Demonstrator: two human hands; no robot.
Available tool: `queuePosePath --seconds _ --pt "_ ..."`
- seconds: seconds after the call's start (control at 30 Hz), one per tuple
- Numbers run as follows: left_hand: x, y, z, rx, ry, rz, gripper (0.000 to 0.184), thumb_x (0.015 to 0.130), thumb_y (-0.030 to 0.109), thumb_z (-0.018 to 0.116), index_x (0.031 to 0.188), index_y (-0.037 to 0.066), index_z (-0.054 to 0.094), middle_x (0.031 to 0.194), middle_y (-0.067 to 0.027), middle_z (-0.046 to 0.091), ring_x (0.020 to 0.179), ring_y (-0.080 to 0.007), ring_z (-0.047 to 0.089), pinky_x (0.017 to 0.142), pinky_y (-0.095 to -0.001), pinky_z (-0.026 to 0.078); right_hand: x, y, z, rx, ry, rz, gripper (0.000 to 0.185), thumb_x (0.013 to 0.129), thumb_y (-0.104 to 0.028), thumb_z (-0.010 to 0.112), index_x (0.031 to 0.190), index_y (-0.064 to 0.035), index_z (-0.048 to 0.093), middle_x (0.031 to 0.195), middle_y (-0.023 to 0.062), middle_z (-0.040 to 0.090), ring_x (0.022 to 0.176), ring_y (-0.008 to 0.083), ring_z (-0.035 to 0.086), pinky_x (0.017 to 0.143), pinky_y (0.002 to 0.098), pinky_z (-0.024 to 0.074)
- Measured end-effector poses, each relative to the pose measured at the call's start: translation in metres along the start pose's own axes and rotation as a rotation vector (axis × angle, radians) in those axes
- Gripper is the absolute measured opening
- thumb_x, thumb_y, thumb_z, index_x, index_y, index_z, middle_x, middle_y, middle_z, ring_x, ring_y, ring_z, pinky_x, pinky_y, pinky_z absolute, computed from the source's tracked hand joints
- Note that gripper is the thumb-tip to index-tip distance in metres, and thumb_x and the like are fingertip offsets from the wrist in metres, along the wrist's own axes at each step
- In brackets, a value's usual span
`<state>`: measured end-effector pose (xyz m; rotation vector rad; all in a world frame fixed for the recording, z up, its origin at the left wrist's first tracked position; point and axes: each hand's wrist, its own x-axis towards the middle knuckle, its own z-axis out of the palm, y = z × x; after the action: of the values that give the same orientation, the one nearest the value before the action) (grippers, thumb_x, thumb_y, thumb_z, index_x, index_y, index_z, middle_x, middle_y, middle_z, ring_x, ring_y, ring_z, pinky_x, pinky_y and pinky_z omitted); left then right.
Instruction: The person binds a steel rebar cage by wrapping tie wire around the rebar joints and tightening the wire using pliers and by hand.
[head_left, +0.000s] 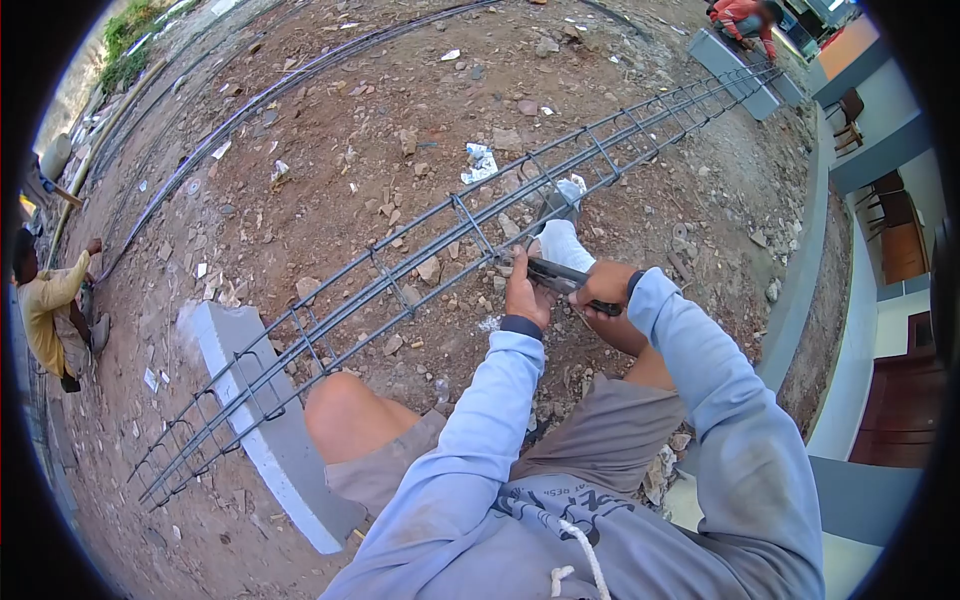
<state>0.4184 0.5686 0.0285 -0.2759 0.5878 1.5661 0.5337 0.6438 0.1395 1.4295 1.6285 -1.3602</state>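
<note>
Head view: the rebar cage (472, 225) lies across grey blocks (300, 480). The right hand (605, 284) grips pliers (556, 273) beside it; the left hand (526, 298) curls at their head, its hold unclear. A loose grip might let them slip into it.

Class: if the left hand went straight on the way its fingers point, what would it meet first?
Probably the steel bar cage, just ahead of the left hand; whether they touch is unclear.

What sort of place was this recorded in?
Most likely an outdoor building site: a long rebar cage lies across grey blocks over bare, stone-strewn ground, beside a building.
</note>
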Motion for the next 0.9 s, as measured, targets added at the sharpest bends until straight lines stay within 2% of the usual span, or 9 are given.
queuePosePath --seconds 0.1,0.2,0.23,0.33,0.47,0.57,0.7,0.8,0.9 --pt "0.009 -0.006 -0.005 -0.121 -0.022 0.024 0.045 0.086 0.046 0.056 0.101 0.003 0.052 0.091 -0.0086 0.059 0.087 -0.0242 0.057 0.081 -0.0415 0.048 0.007 0.011 -0.006 0.154 -0.125 -0.037 0.045 0.072 -0.040 0.069 0.088 0.0021 0.061 0.078 0.0147 0.065 0.060 0.0214 0.064 0.057 0.0338 0.0512" --pt "0.014 -0.005 0.004 -0.124 0.032 0.065 0.045 0.087 0.046 0.054 0.098 0.003 0.051 0.089 -0.0101 0.059 0.082 -0.0251 0.059 0.079 -0.0422 0.049 -0.001 0.003 0.001 -0.525 0.376 -0.303 0.050 0.071 -0.039 0.071 0.097 0.0018 0.058 0.082 0.0169 0.065 0.074 0.0256 0.065 0.065 0.0403 0.0510" --pt "0.016 -0.003 0.006 -0.114 0.069 0.065 0.045 0.088 0.046 0.052 0.097 0.002 0.050 0.087 -0.0102 0.059 0.078 -0.0253 0.060 0.075 -0.0415 0.050 -0.032 -0.018 0.009 -0.619 0.456 -0.215 0.056 0.068 -0.037 0.072 0.106 0.0010 0.056 0.093 0.0187 0.063 0.087 0.0298 0.062 0.072 0.0441 0.0480" --pt "0.023 0.003 0.014 -0.100 0.199 -0.009 0.043 0.090 0.045 0.049 0.097 0.003 0.051 0.087 -0.0101 0.059 0.079 -0.0248 0.060 0.072 -0.0410 0.052 -0.044 -0.017 0.038 -1.025 0.886 -0.388 0.057 0.072 -0.031 0.067 0.117 0.0016 0.050 0.103 0.0193 0.060 0.091 0.0302 0.059 0.079 0.0416 0.0446" --pt "0.032 0.007 0.022 -0.131 0.267 -0.019 0.035 0.092 0.043 0.046 0.099 0.009 0.051 0.088 -0.0105 0.059 0.080 -0.0253 0.060 0.070 -0.0427 0.052 -0.023 -0.011 0.052 -1.353 1.285 -0.287 0.042 0.085 -0.023 0.048 0.118 0.0026 0.049 0.107 0.0177 0.057 0.096 0.0318 0.055 0.085 0.0511 0.0369" --pt "0.039 0.005 0.021 -0.129 0.257 -0.029 0.033 0.093 0.042 0.044 0.098 0.009 0.050 0.088 -0.0102 0.059 0.081 -0.0272 0.060 0.069 -0.0436 0.052 -0.010 -0.014 0.046 -1.349 1.259 -0.142 0.043 0.087 -0.026 0.047 0.119 0.0027 0.049 0.108 0.0179 0.057 0.097 0.0331 0.054 0.083 0.0558 0.0362" --pt "0.035 0.004 0.017 -0.063 0.242 -0.037 0.039 0.091 0.046 0.047 0.100 0.009 0.048 0.094 -0.0118 0.060 0.084 -0.0313 0.060 0.071 -0.0485 0.051 -0.012 -0.032 0.040 -1.072 0.976 0.015 0.044 0.086 -0.032 0.049 0.116 -0.0007 0.054 0.113 0.0179 0.057 0.104 0.0347 0.054 0.086 0.0590 0.0357" --pt "0.019 0.005 0.019 -0.081 0.227 -0.039 0.043 0.087 0.050 0.052 0.101 0.009 0.045 0.089 -0.0107 0.058 0.084 -0.0293 0.058 0.077 -0.0471 0.050 -0.033 -0.055 0.026 -0.842 0.540 0.083 0.038 0.083 -0.031 0.052 0.109 -0.0044 0.061 0.111 0.0164 0.060 0.104 0.0329 0.057 0.083 0.0593 0.0398" --pt "0.016 0.000 0.018 -0.097 0.178 0.006 0.042 0.085 0.048 0.056 0.100 0.010 0.044 0.091 -0.0106 0.057 0.088 -0.0276 0.056 0.081 -0.0458 0.049 -0.010 -0.045 0.005 -0.853 0.357 -0.013 0.035 0.079 -0.028 0.052 0.101 -0.0043 0.065 0.105 0.0159 0.063 0.099 0.0317 0.061 0.080 0.0504 0.0472"
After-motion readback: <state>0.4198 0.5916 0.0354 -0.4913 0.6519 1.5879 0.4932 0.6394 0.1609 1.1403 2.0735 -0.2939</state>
